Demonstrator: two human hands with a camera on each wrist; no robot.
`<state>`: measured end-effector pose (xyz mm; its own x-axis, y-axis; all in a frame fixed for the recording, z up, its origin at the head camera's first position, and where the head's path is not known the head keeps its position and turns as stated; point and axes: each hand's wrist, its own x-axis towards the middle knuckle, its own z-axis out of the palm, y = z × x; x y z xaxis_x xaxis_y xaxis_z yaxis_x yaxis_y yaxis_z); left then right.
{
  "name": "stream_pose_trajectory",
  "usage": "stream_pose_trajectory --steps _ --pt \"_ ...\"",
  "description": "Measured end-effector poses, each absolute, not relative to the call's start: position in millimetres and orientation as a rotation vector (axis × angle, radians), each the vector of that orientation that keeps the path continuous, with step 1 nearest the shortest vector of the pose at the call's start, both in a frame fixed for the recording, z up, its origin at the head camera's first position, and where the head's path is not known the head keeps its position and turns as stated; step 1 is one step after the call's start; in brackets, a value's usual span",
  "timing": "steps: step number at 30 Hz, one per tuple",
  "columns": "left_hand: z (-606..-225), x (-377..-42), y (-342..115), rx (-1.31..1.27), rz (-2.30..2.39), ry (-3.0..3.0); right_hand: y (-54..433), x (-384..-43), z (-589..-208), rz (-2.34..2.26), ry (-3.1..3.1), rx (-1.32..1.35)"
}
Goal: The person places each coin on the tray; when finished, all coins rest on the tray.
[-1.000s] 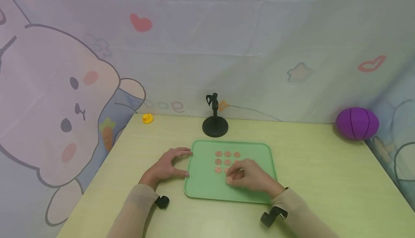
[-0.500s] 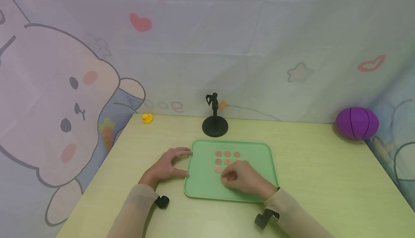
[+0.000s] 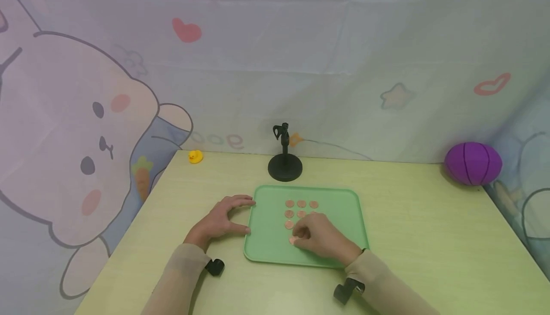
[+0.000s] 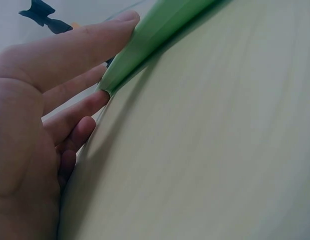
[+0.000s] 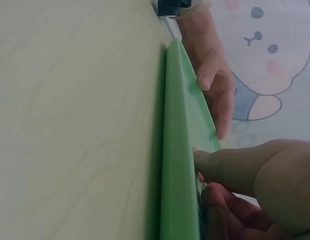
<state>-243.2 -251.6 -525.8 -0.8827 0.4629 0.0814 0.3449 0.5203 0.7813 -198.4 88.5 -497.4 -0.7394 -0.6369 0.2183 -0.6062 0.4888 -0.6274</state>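
A light green tray [image 3: 268,248] lies on the table with several copper-coloured coins [image 3: 301,204] set out in rows on it. My right hand [image 3: 322,238] is low over the tray's front part. Its thumb and index finger pinch one coin [image 3: 293,240] in front of the rows, and in the right wrist view that coin's edge shows between the fingertips. The hand hides some of the other coins. My left hand [image 3: 221,217] rests against the tray's left rim, thumb and fingertips touching it, fingers spread and fairly straight.
Behind the tray stands a small black stand [image 3: 285,167] with a round base. A yellow toy duck [image 3: 195,156] sits at the table's back left corner, and a purple ball [image 3: 473,163] at the back right. A patterned cloth [image 3: 326,67] hangs behind the table.
My right hand has shifted left across the tray, carrying the pinched coin, and more of the coin shows at the thumb tip. The left hand stays where it was.
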Motion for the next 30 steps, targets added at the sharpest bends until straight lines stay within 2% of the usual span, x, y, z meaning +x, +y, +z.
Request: stream_pose_trajectory --steps 30 --pt "-522 -241 -251 0.702 1.292 2.618 75 -200 -502 -1.062 2.78 -0.969"
